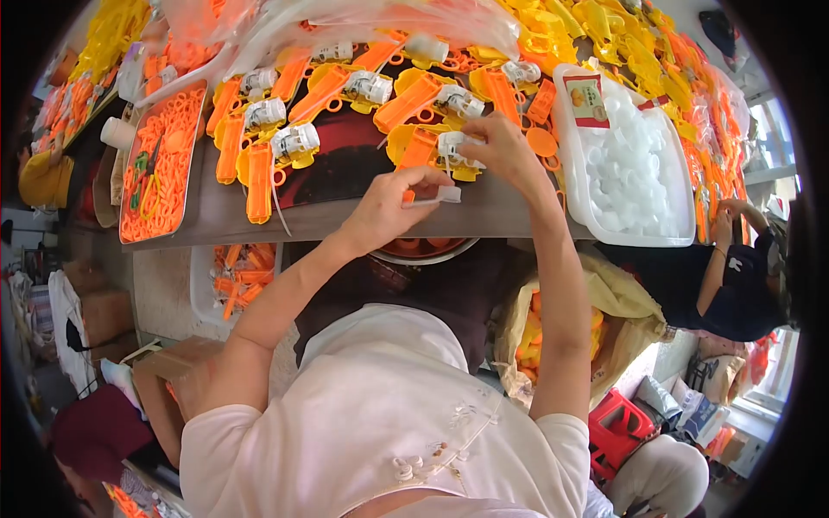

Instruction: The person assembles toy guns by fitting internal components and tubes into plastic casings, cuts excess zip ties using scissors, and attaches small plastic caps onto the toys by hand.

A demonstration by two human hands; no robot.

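Observation:
My left hand point(384, 207) is pinching a small translucent white plastic piece point(448, 195) just above the table's front edge. My right hand point(509, 155) is closed at the white mechanism point(456, 148) of a half-built toy gun point(418, 147); its fingertips are partly hidden. That toy gun has an orange grip and a yellow shell, and lies flat right in front of both hands. Several similar toy guns point(259, 183) lie in rows behind it and to the left, each with a white cylindrical part facing right.
A tray of orange trigger-like parts point(164, 142) stands at left, and a white bin of translucent parts point(622, 186) with a small packet point(585, 102) at right. Yellow shells point(604, 30) pile up behind. A sack point(639, 315) stands below. Another person point(743, 276) works at right.

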